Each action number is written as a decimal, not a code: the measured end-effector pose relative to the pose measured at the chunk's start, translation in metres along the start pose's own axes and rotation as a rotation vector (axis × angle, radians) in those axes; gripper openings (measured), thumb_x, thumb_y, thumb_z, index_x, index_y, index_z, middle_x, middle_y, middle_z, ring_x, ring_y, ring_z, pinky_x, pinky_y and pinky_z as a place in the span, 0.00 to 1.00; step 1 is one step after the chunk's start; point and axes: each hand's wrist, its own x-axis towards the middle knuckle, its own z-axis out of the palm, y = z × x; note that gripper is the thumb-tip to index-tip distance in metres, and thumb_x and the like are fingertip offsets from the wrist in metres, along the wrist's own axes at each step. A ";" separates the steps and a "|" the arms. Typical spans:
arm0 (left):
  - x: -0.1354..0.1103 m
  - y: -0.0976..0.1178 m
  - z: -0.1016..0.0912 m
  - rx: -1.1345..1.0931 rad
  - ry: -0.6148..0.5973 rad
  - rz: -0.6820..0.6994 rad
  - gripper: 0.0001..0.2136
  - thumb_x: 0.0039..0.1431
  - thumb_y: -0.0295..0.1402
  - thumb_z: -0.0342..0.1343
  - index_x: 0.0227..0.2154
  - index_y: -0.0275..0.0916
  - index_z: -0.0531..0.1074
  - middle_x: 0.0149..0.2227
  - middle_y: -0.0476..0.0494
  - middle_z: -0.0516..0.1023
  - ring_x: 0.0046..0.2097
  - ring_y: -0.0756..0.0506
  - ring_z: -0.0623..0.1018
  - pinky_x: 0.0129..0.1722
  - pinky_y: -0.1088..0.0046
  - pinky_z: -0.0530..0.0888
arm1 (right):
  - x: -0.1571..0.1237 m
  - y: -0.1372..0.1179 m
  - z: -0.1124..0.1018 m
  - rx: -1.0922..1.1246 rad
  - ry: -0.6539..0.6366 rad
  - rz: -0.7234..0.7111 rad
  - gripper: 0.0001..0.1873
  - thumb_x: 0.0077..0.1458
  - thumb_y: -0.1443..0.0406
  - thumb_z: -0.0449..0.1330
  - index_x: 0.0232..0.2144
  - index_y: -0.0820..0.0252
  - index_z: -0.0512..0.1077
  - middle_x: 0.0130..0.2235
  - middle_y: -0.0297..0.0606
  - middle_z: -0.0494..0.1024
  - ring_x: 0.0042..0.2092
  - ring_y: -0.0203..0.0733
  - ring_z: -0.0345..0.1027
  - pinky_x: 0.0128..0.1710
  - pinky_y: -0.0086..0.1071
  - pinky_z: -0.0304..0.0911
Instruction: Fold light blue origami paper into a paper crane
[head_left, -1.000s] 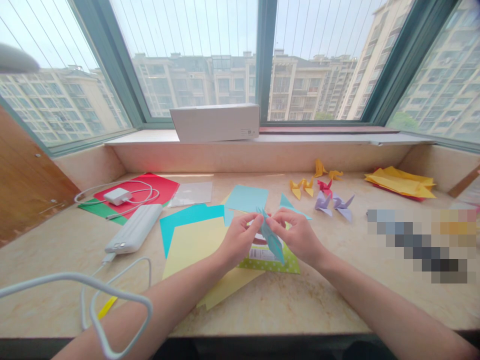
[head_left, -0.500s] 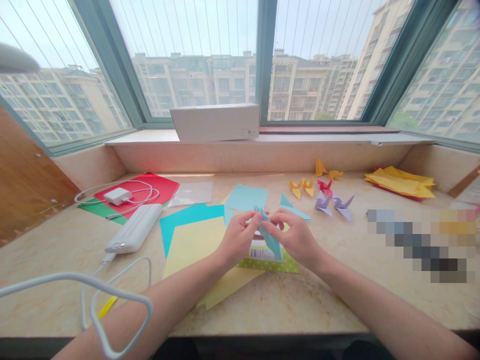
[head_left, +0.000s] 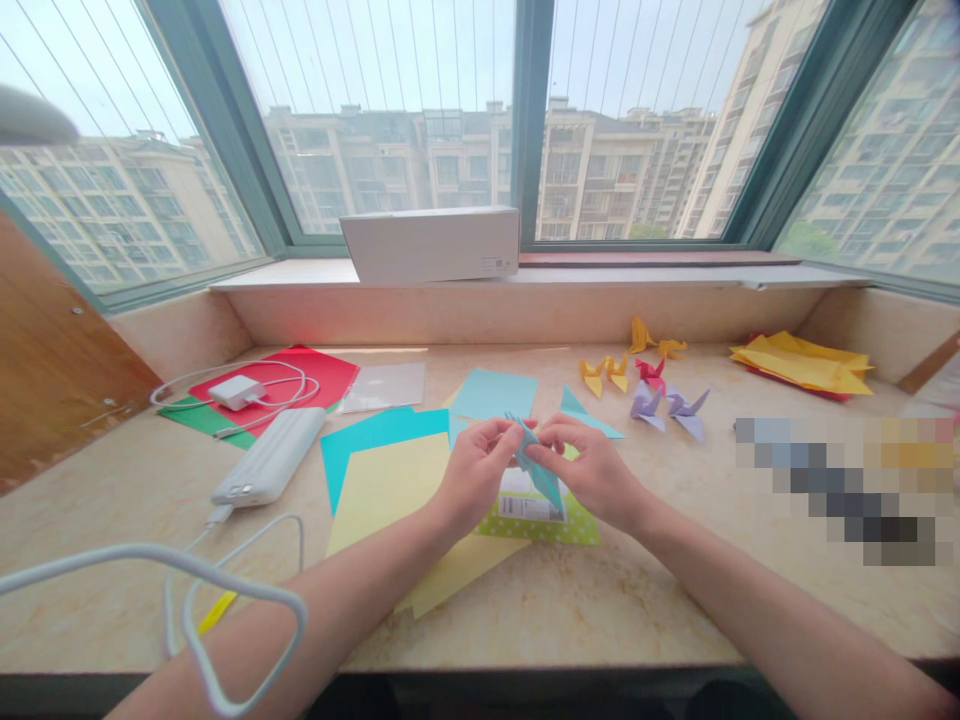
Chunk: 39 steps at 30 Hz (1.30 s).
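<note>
A half-folded light blue paper piece (head_left: 541, 475) hangs in the air over the middle of the stone counter (head_left: 675, 590). My left hand (head_left: 476, 470) pinches its upper end from the left, and my right hand (head_left: 589, 470) pinches it from the right, fingertips almost touching. Its pointed lower end slants down to the right. Under my hands lie yellow (head_left: 382, 490), teal (head_left: 360, 440) and light blue (head_left: 495, 392) paper sheets and a green dotted packet (head_left: 544, 525) with a white label.
Several folded paper cranes (head_left: 649, 385) stand at the back right, with a stack of yellow sheets (head_left: 802, 365) beyond. A white power bank (head_left: 270, 455), charger (head_left: 234, 392) and cables lie on the left over red and green paper. A white box (head_left: 431, 243) sits on the sill.
Both hands have drawn slightly closer together and a little higher, working the upper end of the blue paper. Nothing else on the counter has moved.
</note>
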 end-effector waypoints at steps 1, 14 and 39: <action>0.000 0.000 0.000 -0.002 0.000 0.003 0.16 0.57 0.44 0.61 0.33 0.34 0.77 0.47 0.35 0.80 0.43 0.41 0.80 0.45 0.63 0.77 | 0.000 0.000 0.000 -0.005 -0.006 -0.004 0.13 0.59 0.56 0.61 0.29 0.57 0.78 0.33 0.36 0.74 0.39 0.42 0.69 0.39 0.35 0.63; 0.001 -0.001 -0.003 0.055 0.022 0.036 0.16 0.58 0.44 0.60 0.32 0.33 0.78 0.46 0.34 0.81 0.44 0.40 0.80 0.43 0.64 0.79 | 0.001 0.001 -0.003 -0.039 -0.041 -0.027 0.11 0.60 0.58 0.61 0.30 0.56 0.79 0.35 0.37 0.77 0.39 0.43 0.69 0.40 0.37 0.62; 0.002 -0.003 -0.003 0.082 -0.014 0.057 0.18 0.62 0.46 0.55 0.34 0.32 0.77 0.47 0.35 0.80 0.42 0.42 0.81 0.39 0.66 0.80 | 0.002 0.005 -0.004 -0.031 -0.082 -0.022 0.10 0.60 0.60 0.61 0.30 0.57 0.78 0.34 0.37 0.75 0.38 0.41 0.68 0.38 0.35 0.61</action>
